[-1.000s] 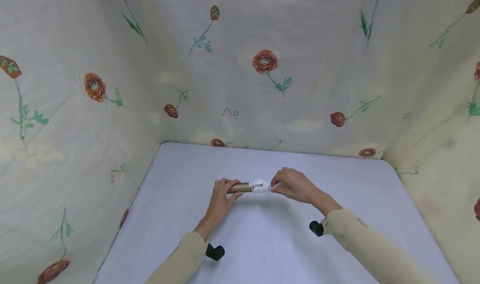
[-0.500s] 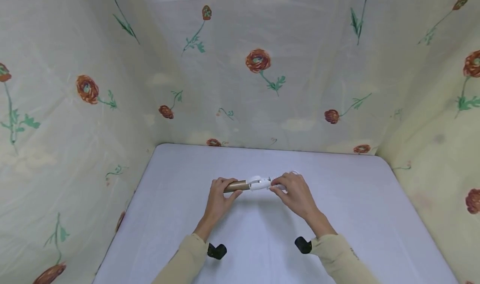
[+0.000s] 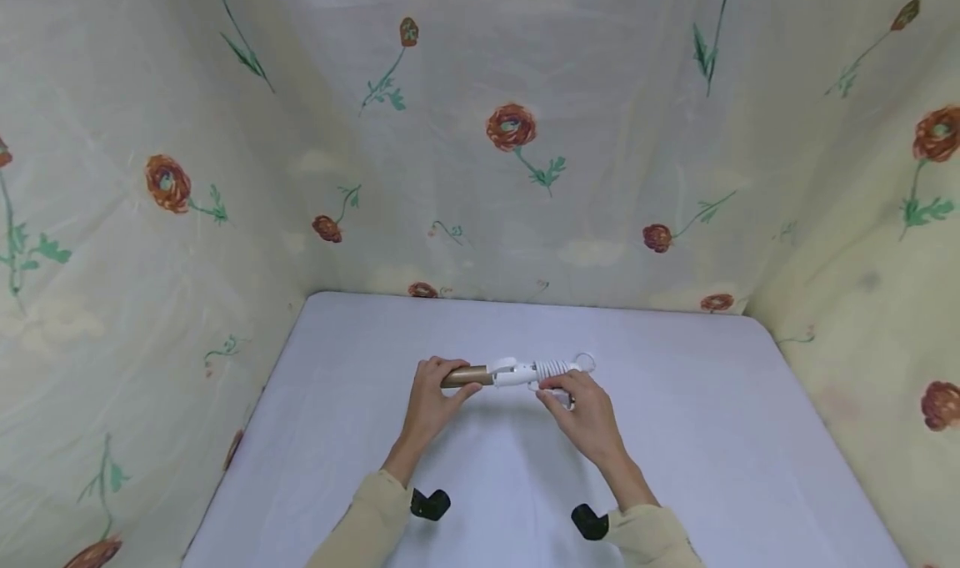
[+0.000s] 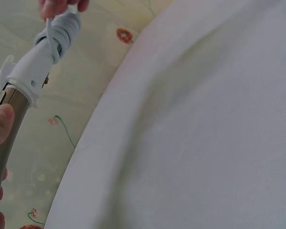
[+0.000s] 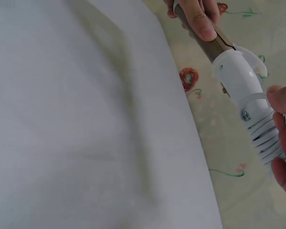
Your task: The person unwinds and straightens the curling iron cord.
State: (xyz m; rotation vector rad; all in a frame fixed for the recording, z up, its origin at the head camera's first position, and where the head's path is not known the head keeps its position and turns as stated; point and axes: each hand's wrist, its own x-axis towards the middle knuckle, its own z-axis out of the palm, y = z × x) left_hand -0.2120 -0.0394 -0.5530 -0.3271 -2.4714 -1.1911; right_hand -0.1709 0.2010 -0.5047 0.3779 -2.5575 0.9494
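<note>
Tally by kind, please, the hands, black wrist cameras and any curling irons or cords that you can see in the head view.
Hands: 2
Wrist cameras: 2
Curling iron: 1
Cord: 1
Total: 6

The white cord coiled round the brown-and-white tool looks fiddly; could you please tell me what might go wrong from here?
The white cord might spring loose if the right hand lets go of the strand it pinches, since no fastening is visible on the coils. The brown-and-white tool is held above the table, so it could drop if the left hand loses its grip on the brown barrel.
</note>
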